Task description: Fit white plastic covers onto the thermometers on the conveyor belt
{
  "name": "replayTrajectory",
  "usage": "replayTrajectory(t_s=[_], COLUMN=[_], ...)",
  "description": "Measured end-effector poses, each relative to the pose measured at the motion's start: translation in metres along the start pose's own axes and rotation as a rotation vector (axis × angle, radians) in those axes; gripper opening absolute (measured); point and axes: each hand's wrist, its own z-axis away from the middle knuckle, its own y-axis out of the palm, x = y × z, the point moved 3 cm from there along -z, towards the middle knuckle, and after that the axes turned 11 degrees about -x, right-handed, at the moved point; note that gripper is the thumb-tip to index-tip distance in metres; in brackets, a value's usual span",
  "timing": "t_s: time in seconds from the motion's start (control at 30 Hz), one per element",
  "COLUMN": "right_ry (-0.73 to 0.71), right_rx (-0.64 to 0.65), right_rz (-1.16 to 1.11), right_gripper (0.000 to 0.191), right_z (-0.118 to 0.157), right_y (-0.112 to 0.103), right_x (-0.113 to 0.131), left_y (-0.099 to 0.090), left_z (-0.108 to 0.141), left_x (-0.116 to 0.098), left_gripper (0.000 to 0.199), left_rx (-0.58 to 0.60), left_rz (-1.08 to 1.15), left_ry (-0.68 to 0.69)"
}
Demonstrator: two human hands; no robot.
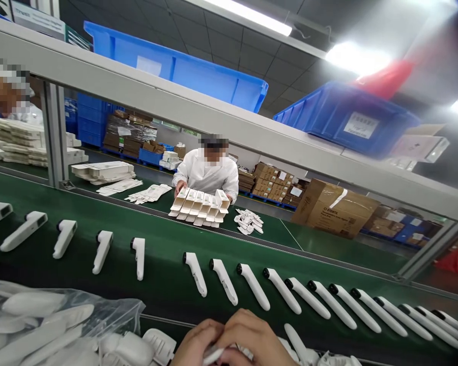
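Note:
At the bottom edge my left hand (194,341) and my right hand (256,336) come together, fingers curled round a small white plastic part (212,355). Most of that part is hidden by the fingers, so its exact kind cannot be told. Just beyond them runs a green belt with a row of white handheld thermometers (254,287) with black heads. Some in the row, such as one thermometer (195,273), show an opening in the handle. White plastic pieces (295,345) lie right of my hands, and a white shell (159,345) lies to the left.
A clear bag of white plastic parts (41,325) fills the lower left. Across the belt a co-worker (208,170) in white handles open cartons (198,206). Blue bins (183,66) stand on the overhead shelf beam (137,96). Another person (7,96) is at far left.

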Motion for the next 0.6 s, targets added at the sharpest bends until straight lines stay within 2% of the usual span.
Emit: replayTrajectory(t_s=[0.07, 0.13, 0.27, 0.37, 0.5, 0.6], right_ry=[0.198, 0.354, 0.535, 0.586, 0.569, 0.569], right_rx=[-0.03, -0.08, -0.257, -0.326, -0.221, -0.155], right_rz=[-0.052, -0.068, -0.116, 0.028, 0.287, 0.443], right_gripper=[0.023, 0.022, 0.024, 0.03, 0.043, 0.041], right_z=[-0.001, 0.001, 0.008, 0.012, 0.01, 0.007], right_y=[-0.005, -0.009, -0.02, -0.034, -0.047, -0.042], right_x=[-0.011, -0.027, -0.072, -0.103, -0.126, -0.138], left_y=[0.0, 0.0, -0.001, -0.002, -0.006, -0.007], left_z=[0.003, 0.006, 0.008, 0.004, 0.002, 0.011], left_x=[-0.005, -0.012, -0.018, -0.013, -0.01, -0.019], left_gripper=[0.036, 0.045, 0.05, 0.041, 0.027, 0.027], left_rx=[-0.024, -0.051, -0.065, -0.069, -0.139, -0.157], left_rz=[0.065, 0.154, 0.243, 0.286, 0.38, 0.449], left_ry=[-0.13, -0.201, -0.222, -0.26, -0.305, -0.326])
